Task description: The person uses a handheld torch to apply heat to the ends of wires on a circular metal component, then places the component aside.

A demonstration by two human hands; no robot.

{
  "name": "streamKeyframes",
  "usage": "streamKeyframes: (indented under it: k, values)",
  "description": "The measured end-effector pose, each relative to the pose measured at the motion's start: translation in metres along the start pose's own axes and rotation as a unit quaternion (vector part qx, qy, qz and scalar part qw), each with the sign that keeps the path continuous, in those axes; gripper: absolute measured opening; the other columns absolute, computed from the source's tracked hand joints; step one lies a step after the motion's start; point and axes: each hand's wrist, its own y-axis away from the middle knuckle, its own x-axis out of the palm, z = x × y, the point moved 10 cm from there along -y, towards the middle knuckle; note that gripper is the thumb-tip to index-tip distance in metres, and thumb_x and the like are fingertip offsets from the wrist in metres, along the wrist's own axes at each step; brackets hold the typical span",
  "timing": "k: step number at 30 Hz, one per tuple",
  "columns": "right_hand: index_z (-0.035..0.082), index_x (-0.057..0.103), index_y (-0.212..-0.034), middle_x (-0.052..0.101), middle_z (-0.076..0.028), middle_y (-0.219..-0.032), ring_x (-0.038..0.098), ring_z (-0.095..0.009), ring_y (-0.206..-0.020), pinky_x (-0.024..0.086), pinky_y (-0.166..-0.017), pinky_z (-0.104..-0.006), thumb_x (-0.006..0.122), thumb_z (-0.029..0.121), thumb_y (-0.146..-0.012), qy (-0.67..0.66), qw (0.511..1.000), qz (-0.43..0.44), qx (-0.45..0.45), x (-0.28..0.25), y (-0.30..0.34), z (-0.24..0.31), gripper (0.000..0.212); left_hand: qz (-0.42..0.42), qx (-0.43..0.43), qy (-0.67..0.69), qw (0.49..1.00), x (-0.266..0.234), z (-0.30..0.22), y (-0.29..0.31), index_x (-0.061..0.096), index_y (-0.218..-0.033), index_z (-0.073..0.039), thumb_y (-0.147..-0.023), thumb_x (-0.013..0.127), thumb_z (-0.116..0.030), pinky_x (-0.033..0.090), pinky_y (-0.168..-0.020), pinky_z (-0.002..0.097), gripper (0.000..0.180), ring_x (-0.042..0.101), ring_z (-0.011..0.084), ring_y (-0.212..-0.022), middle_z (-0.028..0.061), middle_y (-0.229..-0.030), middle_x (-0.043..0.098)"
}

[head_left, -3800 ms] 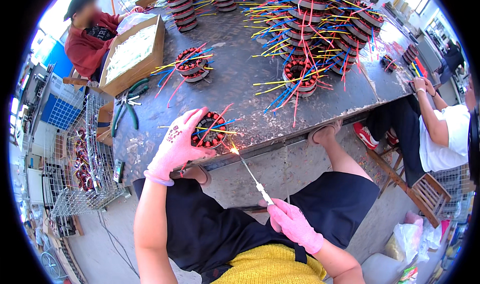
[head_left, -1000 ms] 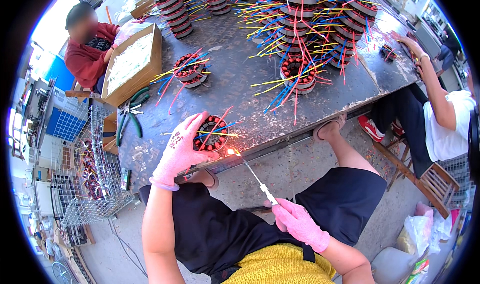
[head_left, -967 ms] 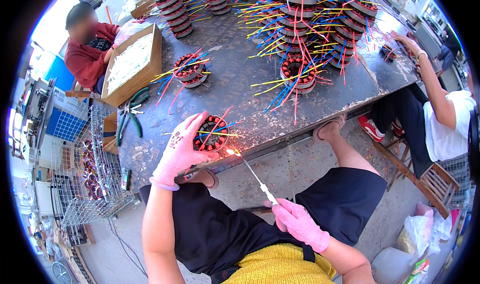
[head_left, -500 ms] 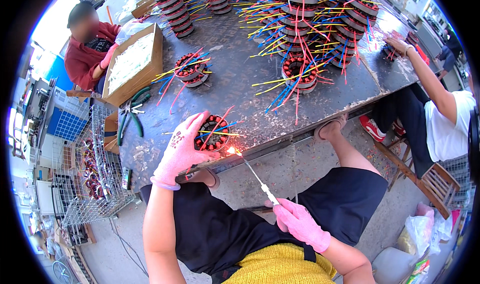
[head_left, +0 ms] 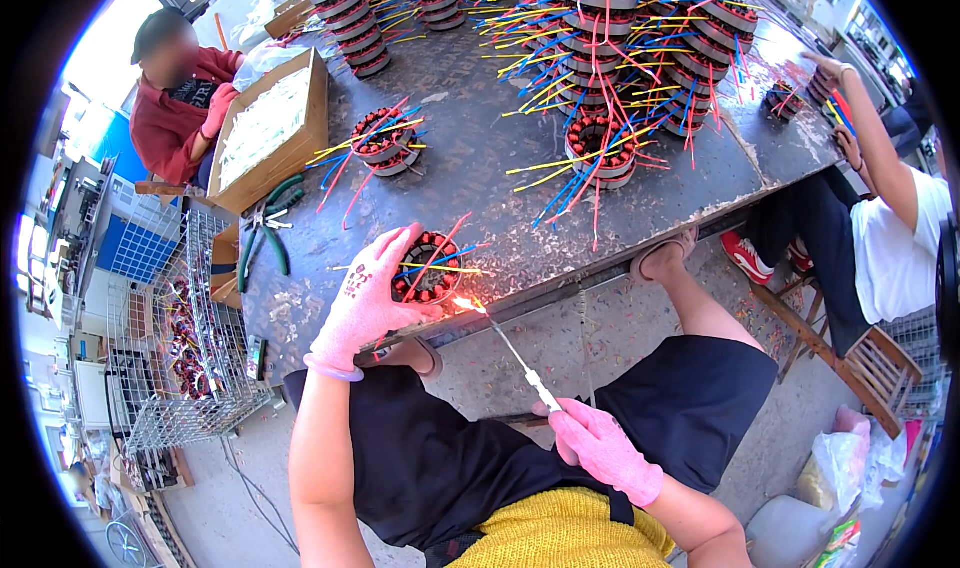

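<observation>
At the table's near edge, my pink-gloved left hand [head_left: 366,293] is wrapped round the left side of a motor stator [head_left: 428,286], a ring with red-wound coils and red, blue and yellow leads. My gloved right hand [head_left: 606,448] grips the rear end of a slim torch with a long thin metal tube [head_left: 508,340] and a white section. At the tube's tip an orange flame [head_left: 466,303] burns right beside the stator's lower right rim. Part of that stator is hidden behind my left hand. Another wired stator [head_left: 388,146] sits beyond it on the dark table.
Tall stacks of wired stators [head_left: 600,68] stand at the back. Green-handled pliers [head_left: 265,230] lie at left near a cardboard box [head_left: 300,133] with white contents. A wire basket [head_left: 190,358] stands beside the table. Co-workers sit at left and right.
The flame looks a little longer and reaches further left; my hands are almost unmoved. At the far right, the co-worker's hands have shifted around the stators there.
</observation>
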Motion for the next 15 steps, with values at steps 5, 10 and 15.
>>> streamKeyframes:
  k: [5,10,15]
  values:
    - [0.0,0.055,-0.13,0.048,0.004,-0.068,0.043,-0.005,-0.059,0.036,-0.054,-0.023,0.049,0.025,-0.103,-0.036,0.999,0.0,-0.005,-0.006,0.0,-0.003,0.037,-0.008,-0.009,-0.011,1.0,0.0,0.001,0.001,0.044,-0.142,-0.003,-0.057,0.09,-0.029,0.037,-0.11,0.0435,0.1,0.046,0.0376,-0.13,0.0196,-0.141,0.047]
    - [0.001,0.055,-0.131,0.047,0.003,-0.067,0.044,-0.006,-0.06,0.036,-0.054,-0.023,0.05,0.026,-0.103,-0.041,0.999,-0.016,0.002,-0.008,0.002,0.001,0.038,0.019,0.029,-0.026,0.999,0.003,-0.007,0.003,0.045,-0.141,-0.002,-0.056,0.09,-0.028,0.038,-0.109,0.0426,0.1,0.047,0.0354,-0.129,0.018,-0.14,0.048]
    - [0.001,0.054,-0.132,0.047,0.003,-0.067,0.044,-0.005,-0.06,0.035,-0.054,-0.0232,0.049,0.025,-0.103,-0.036,0.999,-0.009,-0.02,-0.008,0.001,0.003,0.038,0.027,0.041,-0.013,0.999,0.005,-0.013,0.002,0.046,-0.141,-0.002,-0.055,0.09,-0.026,0.037,-0.11,0.0434,0.099,0.047,0.0361,-0.129,0.0177,-0.139,0.048]
